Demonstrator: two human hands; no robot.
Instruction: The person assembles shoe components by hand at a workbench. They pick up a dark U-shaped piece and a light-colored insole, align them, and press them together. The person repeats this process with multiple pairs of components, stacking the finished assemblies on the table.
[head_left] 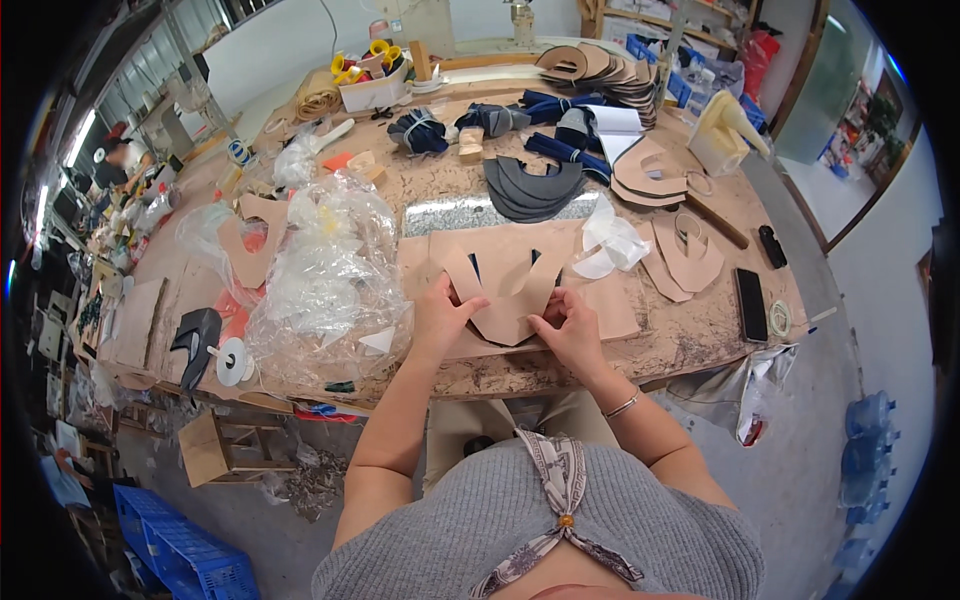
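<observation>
Low over the near edge of the workbench, I hold a tan, leather-like U-shaped cut piece (506, 312) with dark navy showing along its inner and lower edges. My left hand (447, 310) pinches its left side, the thumb lying on top. My right hand (570, 322) grips the lower right side, thumb on the surface and fingers mostly hidden beneath. The two arms of the U point away from me and curl up a little. Under it lies a flat tan sheet (615, 305), partly over a speckled grey slab (450, 213).
Crumpled clear plastic (325, 265) covers the left. Beyond the slab sit a grey curved stack (535, 188) and navy bundles (418, 130). More U-shaped pieces (690, 255), a wooden-handled tool (717, 220) and a black phone (750, 305) lie right. A tape dispenser (197, 345) stands near left.
</observation>
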